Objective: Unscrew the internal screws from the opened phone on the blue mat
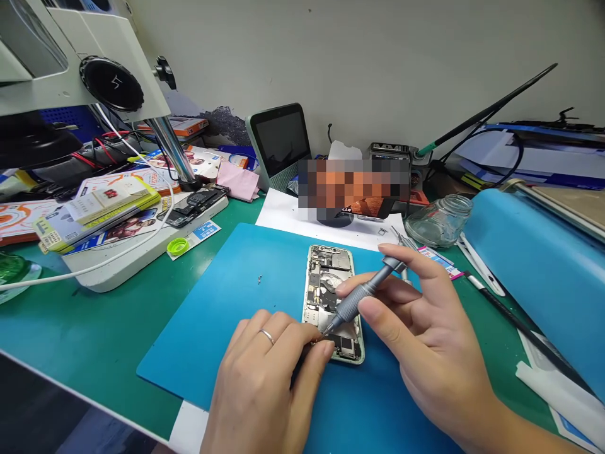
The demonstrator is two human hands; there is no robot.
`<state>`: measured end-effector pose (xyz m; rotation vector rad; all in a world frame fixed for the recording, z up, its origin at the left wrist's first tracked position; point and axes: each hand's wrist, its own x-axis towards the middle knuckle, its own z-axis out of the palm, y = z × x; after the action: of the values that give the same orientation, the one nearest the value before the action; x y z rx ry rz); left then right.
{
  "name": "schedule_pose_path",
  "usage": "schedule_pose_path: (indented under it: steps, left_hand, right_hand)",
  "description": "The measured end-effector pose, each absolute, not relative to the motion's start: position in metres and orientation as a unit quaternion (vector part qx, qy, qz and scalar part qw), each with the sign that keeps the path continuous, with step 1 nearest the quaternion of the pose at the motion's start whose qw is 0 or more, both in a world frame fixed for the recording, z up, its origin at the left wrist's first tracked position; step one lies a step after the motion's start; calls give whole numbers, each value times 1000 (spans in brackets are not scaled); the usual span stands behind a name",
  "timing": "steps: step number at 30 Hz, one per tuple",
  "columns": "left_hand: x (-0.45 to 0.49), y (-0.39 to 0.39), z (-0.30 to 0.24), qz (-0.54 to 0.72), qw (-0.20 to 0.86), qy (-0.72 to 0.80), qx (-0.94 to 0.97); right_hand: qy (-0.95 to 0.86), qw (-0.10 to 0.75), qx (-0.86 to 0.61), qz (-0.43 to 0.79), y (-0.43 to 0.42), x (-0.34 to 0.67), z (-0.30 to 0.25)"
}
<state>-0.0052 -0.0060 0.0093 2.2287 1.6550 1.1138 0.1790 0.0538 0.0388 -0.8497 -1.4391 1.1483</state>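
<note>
An opened phone point(326, 277) lies face down on a blue work mat point(227, 315), its circuit boards and coil exposed. My right hand point(425, 340) is closed on a grey precision screwdriver point(362, 295), whose tip touches the phone's lower half. My left hand point(269, 372), with a ring on one finger, rests on the mat against the phone's lower left edge, fingers curled and pinched at the frame. A tiny loose part point(259, 279) lies on the mat to the left.
A microscope point(70, 63) on a white base point(142, 252) stands at the left with boxes and phone parts. A small screen point(280, 142), a glass jar point(439, 221), a soldering iron point(486, 113) and tweezers sit behind. A rolled blue mat point(534, 265) lies right.
</note>
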Motion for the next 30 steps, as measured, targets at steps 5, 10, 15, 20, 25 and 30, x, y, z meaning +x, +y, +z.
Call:
schedule_pose_path:
  steps: [5,10,15,20,25,30]
  left_hand:
    - [-5,-8,11,369,78,561,737]
    - [0,-10,13,388,91,580,710]
    - [-7,-8,15,382,63,546,743]
    - [-8,-8,17,385,70,549,739]
    - [-6,-10,19,398,74,562,721]
    - [-1,-13,21,403,98,577,704]
  right_hand:
    - [-588,537,-359,487,57,178,43]
    - [-586,538,-365,483,59,178,43]
    - [-588,533,-368,484,61,178,43]
    - [-590,532,-373,479,60,177,43]
    - [-592,537,-375,469,59,177,43]
    - [-604,544,-367,452,58,177,43]
